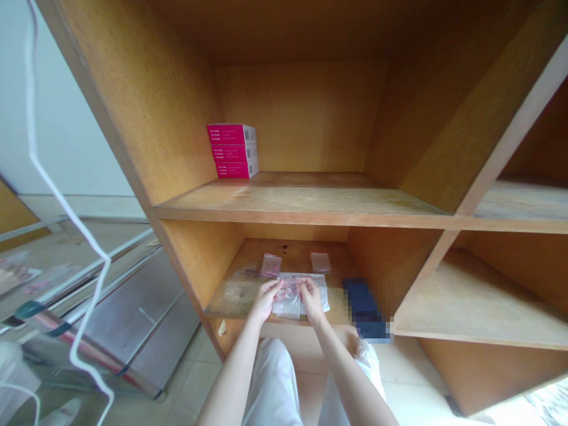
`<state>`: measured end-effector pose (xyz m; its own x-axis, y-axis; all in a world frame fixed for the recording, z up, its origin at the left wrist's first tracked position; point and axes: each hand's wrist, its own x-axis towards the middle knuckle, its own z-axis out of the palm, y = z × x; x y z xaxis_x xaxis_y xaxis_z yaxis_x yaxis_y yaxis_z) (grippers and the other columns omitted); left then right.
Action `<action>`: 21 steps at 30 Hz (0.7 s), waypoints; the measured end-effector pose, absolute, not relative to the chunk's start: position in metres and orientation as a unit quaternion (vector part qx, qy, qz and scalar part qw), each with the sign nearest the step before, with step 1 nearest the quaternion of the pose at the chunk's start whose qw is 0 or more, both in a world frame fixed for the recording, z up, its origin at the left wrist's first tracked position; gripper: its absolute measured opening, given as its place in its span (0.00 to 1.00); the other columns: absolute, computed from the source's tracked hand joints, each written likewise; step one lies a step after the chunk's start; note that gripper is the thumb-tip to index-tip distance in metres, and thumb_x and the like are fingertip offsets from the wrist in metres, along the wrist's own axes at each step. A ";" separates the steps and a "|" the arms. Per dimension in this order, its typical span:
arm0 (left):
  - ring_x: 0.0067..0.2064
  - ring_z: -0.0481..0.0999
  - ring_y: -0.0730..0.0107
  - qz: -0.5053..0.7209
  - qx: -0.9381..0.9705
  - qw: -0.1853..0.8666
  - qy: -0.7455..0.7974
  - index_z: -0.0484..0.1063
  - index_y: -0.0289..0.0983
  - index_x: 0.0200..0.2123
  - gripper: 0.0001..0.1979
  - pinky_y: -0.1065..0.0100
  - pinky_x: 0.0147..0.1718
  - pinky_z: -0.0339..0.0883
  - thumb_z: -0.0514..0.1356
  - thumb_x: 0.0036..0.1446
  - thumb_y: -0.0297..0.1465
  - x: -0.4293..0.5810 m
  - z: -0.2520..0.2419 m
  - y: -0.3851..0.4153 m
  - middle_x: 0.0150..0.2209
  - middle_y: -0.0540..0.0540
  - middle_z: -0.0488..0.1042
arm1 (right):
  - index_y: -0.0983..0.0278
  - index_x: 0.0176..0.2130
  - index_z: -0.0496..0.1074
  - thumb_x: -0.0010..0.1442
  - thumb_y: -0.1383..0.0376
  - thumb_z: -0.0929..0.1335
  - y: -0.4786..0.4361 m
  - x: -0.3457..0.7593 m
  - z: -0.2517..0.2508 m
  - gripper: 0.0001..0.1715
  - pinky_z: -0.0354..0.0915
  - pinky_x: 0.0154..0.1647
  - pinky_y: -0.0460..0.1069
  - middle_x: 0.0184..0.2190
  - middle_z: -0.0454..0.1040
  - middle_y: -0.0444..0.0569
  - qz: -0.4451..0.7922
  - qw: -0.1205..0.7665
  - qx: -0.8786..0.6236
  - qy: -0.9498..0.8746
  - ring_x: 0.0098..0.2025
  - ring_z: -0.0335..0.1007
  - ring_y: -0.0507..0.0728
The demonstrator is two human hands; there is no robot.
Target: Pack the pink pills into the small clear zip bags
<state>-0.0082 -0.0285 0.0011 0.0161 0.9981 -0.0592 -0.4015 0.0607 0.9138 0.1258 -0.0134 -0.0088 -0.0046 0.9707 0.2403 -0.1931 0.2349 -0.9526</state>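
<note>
Two tight pinches: my left hand [265,300] and right hand [312,300] hold the light, slippery plastic bag [290,305] by its top edge, near the wooden shelf's front edge [231,315].

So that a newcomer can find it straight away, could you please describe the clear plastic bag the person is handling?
In the wooden shelving unit, find the compartment below the stacked magenta boxes. On its floor, a clear plastic bag is pinched by the left hand and the right hand. It is larger than the two small bags behind it.
</note>
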 end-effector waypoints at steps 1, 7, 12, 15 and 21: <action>0.33 0.77 0.66 0.576 0.370 0.610 0.400 0.72 0.32 0.32 0.15 0.66 0.35 0.70 0.64 0.42 0.36 -0.009 0.001 -0.028 0.34 0.41 0.76 | 0.63 0.29 0.65 0.53 0.57 0.63 -0.013 0.126 -0.009 0.12 0.55 0.23 0.44 0.19 0.63 0.41 0.489 0.598 -0.378 -0.511 0.21 0.58 0.50; 0.34 0.76 0.65 0.566 0.381 0.612 0.400 0.73 0.31 0.34 0.16 0.67 0.34 0.70 0.64 0.43 0.36 -0.009 0.000 -0.028 0.37 0.40 0.76 | 0.64 0.27 0.65 0.52 0.57 0.64 -0.011 0.124 -0.013 0.12 0.58 0.26 0.45 0.21 0.66 0.43 0.477 0.596 -0.359 -0.538 0.24 0.61 0.50; 0.32 0.76 0.65 0.573 0.375 0.608 0.403 0.71 0.32 0.30 0.14 0.66 0.33 0.70 0.64 0.41 0.36 -0.008 0.000 -0.029 0.32 0.43 0.76 | 0.64 0.27 0.65 0.52 0.56 0.65 -0.011 0.124 -0.015 0.13 0.59 0.26 0.45 0.22 0.67 0.44 0.471 0.596 -0.349 -0.549 0.24 0.62 0.51; 0.33 0.76 0.66 0.567 0.390 0.606 0.399 0.71 0.33 0.29 0.13 0.67 0.33 0.69 0.65 0.41 0.36 -0.007 0.001 -0.030 0.32 0.44 0.76 | 0.63 0.27 0.65 0.52 0.55 0.64 -0.012 0.124 -0.014 0.13 0.61 0.28 0.46 0.23 0.68 0.45 0.478 0.586 -0.345 -0.556 0.26 0.64 0.52; 0.34 0.75 0.67 0.547 0.416 0.600 0.410 0.72 0.32 0.30 0.15 0.68 0.35 0.67 0.65 0.40 0.36 -0.004 0.004 -0.032 0.33 0.42 0.76 | 0.64 0.28 0.65 0.52 0.54 0.64 -0.014 0.123 -0.015 0.14 0.65 0.29 0.48 0.25 0.71 0.47 0.503 0.566 -0.336 -0.559 0.28 0.68 0.54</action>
